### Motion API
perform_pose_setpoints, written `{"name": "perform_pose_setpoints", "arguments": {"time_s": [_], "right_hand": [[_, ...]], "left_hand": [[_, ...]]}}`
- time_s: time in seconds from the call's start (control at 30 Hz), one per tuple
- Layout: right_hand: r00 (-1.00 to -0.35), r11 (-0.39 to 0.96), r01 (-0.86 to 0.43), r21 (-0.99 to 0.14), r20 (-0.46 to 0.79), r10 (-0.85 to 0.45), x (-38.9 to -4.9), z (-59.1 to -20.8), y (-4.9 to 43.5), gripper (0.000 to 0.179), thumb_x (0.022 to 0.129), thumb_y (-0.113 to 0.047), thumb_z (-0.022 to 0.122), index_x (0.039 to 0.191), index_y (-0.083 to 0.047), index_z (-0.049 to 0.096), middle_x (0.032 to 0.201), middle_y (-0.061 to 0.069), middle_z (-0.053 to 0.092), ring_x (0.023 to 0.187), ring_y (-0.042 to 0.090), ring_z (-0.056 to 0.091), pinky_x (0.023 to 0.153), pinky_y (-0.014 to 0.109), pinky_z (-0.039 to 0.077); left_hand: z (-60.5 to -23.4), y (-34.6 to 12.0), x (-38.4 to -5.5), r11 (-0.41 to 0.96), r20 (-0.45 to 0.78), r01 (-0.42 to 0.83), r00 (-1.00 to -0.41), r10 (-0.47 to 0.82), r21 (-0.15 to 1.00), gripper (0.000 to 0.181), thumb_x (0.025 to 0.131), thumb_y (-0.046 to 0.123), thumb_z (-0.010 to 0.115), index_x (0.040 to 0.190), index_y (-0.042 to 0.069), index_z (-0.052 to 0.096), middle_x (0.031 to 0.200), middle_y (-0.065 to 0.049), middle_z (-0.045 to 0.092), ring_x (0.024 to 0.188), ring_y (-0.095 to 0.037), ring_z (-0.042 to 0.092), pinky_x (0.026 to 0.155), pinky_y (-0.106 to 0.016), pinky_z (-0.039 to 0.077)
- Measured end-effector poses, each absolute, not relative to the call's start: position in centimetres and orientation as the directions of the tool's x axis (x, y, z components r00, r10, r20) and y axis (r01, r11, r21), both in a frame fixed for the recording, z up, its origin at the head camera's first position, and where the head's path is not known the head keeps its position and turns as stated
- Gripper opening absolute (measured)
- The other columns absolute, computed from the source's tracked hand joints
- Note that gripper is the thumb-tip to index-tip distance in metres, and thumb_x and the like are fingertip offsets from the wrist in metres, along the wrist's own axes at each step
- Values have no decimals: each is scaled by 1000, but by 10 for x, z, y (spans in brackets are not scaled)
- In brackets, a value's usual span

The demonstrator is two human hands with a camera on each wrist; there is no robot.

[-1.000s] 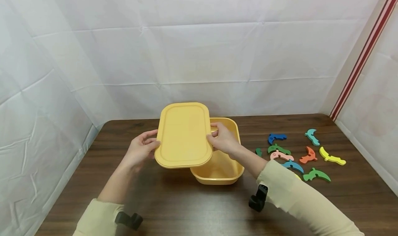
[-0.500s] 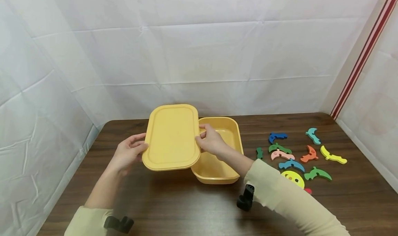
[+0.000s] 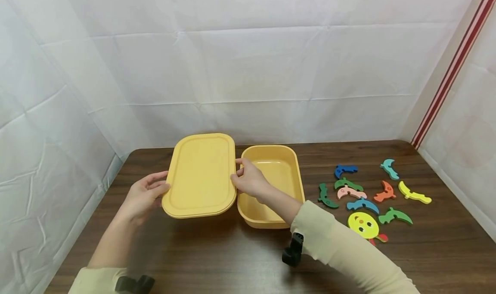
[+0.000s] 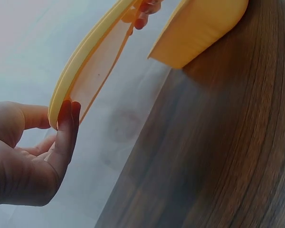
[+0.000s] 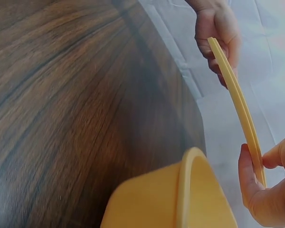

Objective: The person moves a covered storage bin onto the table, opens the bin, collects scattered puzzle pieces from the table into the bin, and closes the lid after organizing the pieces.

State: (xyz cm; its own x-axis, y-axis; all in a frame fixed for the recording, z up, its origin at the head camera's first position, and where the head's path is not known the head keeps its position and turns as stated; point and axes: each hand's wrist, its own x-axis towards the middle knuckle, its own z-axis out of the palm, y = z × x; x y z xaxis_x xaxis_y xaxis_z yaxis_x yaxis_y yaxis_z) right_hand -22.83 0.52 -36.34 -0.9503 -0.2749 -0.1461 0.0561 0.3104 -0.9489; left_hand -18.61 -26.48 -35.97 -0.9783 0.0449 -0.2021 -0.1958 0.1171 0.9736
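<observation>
A yellow rectangular lid (image 3: 201, 173) with rounded corners is held up above the table, left of a matching yellow box (image 3: 279, 173). My left hand (image 3: 141, 197) pinches the lid's left edge, thumb on top and fingers beneath. On the opposite edge, my right hand (image 3: 251, 180) pinches it too, with the forearm crossing over the box. The left wrist view shows the lid (image 4: 85, 61) from its side, the left fingers (image 4: 66, 128) under its rim. In the right wrist view, the raised lid (image 5: 237, 102) is apart from the box (image 5: 147, 199). The box stands uncovered on the table.
Several colourful curved pieces lie to the right, among them a dark blue one (image 3: 345, 170), an orange one (image 3: 385, 192) and a yellow one (image 3: 413, 194). A yellow smiling-face piece (image 3: 363, 225) lies nearest the right forearm. White cloth (image 3: 248, 70) hangs behind the dark wooden table (image 3: 217, 259).
Both hands have carried the lid left and slightly down, away from over the box, exposing more of its inside. The right forearm has shifted left, revealing the smiling-face piece.
</observation>
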Motion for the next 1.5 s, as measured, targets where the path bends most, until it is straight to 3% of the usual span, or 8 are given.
{"name": "perform_pose_setpoints", "arguments": {"time_s": [0.3,0.93,1.4,1.5], "right_hand": [[-942,328,52,-943,-156,-297,-225,-366,-11,48,90,-8,50,137,-8,36,95,10,60,64,17,63,68,40,57],[-921,404,45,-914,-195,-339,-213,-379,-36,56,88,-4,53,140,-5,32,91,7,56,69,21,64,63,34,57],[-924,412,55,-909,-203,-324,-204,-391,-52,59,85,-2,54,140,-5,32,92,7,58,61,18,62,59,33,55],[-929,408,66,-910,-205,-307,-203,-394,-56,56,86,-3,54,139,-6,34,91,5,58,62,18,62,53,28,53]], "left_hand": [[-359,-282,-181,110,-183,-176,-981,59,978,57,91,10,56,138,-5,28,93,8,63,82,-6,62,69,-26,55],[-373,-310,-170,230,-222,-207,-974,40,951,61,92,18,55,138,-7,24,96,11,60,85,-6,63,74,-28,56],[-386,-323,-164,296,-262,-246,-965,17,923,58,94,20,51,138,-8,25,102,7,59,87,-6,62,76,-30,55],[-388,-325,-162,298,-269,-252,-963,19,921,58,95,19,51,138,-9,24,102,6,59,87,-6,62,76,-30,55]]}}
